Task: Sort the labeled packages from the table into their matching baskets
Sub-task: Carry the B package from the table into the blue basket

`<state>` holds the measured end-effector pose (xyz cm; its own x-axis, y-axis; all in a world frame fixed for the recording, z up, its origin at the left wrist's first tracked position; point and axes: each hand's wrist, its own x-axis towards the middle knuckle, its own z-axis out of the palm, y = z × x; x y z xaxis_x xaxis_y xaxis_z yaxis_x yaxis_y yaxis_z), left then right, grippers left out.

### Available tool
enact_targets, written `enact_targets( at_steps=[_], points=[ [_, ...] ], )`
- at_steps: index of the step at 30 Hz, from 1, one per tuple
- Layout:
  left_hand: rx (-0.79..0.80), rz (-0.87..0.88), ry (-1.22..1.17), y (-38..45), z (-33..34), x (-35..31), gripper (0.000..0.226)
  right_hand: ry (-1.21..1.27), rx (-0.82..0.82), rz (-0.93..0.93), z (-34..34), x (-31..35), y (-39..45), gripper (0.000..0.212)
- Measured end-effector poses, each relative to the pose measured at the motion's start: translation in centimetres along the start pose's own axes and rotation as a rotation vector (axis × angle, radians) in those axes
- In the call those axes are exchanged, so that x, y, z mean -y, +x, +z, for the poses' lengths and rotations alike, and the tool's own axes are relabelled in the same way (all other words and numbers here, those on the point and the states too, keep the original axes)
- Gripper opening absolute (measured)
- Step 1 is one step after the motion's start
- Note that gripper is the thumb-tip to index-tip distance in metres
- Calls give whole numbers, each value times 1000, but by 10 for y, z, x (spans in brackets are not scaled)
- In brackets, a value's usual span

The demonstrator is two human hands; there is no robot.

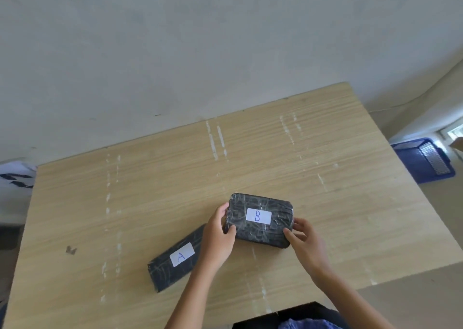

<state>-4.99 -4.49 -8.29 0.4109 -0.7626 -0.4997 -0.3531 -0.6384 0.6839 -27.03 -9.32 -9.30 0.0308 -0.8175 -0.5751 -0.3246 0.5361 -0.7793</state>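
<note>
A black wrapped package with a white label "B" lies near the middle front of the wooden table. My left hand grips its left end, thumb on top. My right hand grips its right front corner. A second black package labelled "A" lies flat on the table to the left, partly hidden under my left hand and wrist. A blue basket stands on the floor beyond the table's right edge.
A grey wall runs behind the table. A white cloth with dark marks shows past the table's left edge. A dark object sits at the front edge near my body. Old tape marks streak the tabletop.
</note>
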Motion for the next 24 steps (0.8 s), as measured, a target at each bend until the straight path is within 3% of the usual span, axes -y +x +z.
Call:
enact_targets(
  at_steps=[6,14,24],
  points=[
    [85,82,-99,-21,6,-29,63,92,-178,-71,-25,6,-33,25],
    [253,270,-232,-74,34,-97,51,291,-401,-166,-114,8,-97,27],
    [376,481,-177,-152,169,-194,50,348,-645,-261,-262,-42,-160,25]
  ],
)
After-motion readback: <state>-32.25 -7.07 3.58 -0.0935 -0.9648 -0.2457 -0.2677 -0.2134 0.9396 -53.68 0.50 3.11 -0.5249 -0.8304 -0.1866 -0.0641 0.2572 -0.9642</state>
